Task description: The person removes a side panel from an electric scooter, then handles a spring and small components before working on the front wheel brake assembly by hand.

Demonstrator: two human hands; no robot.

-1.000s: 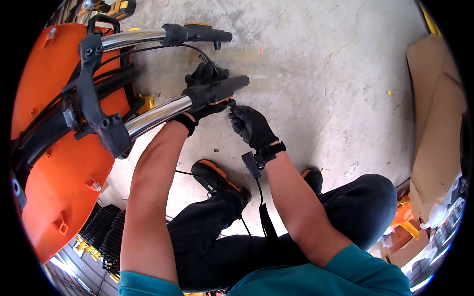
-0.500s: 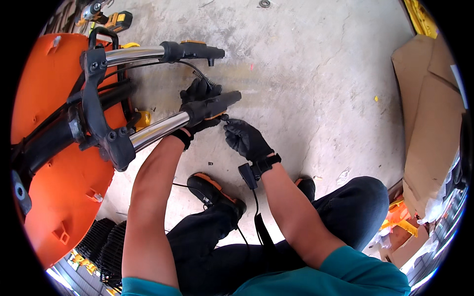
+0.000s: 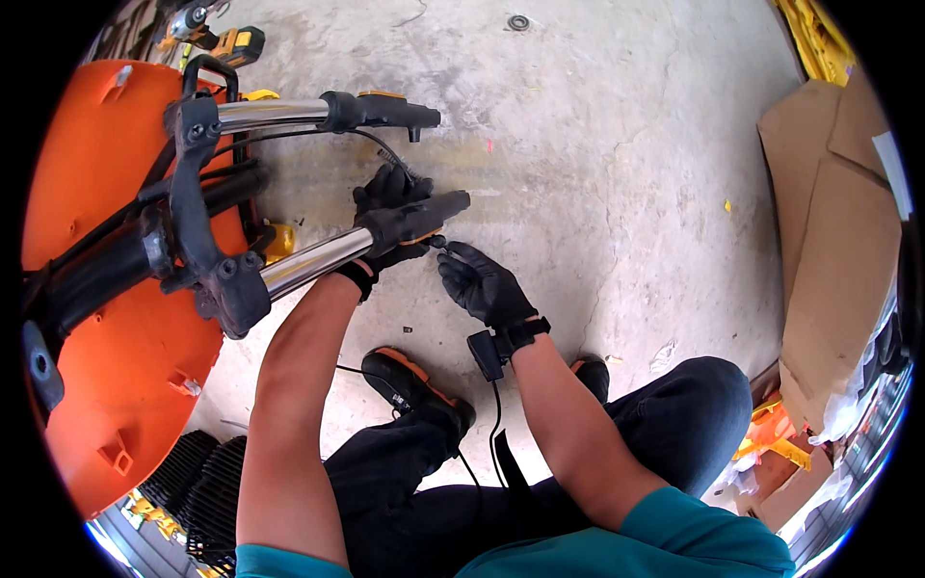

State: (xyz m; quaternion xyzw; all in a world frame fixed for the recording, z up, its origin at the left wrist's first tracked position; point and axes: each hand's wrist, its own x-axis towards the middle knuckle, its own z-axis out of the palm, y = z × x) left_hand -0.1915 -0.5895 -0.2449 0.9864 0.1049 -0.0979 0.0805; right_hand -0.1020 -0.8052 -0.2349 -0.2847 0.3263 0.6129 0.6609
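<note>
head view: the right hand [image 3: 487,289] pinches a small dark part [image 3: 437,241] just beside the nearer fork leg [image 3: 416,218]; the left hand [image 3: 383,189] sits behind that leg, grip impossible to tell. steady bracing and a light, square pinch should serve best.

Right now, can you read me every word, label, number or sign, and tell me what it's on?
None can be read.
Black shoe: small white marks, too small and blurred to read.
White patch by the brown cardboard: no writing I can make out.
Lower fork leg: no writing I can make out.
</note>
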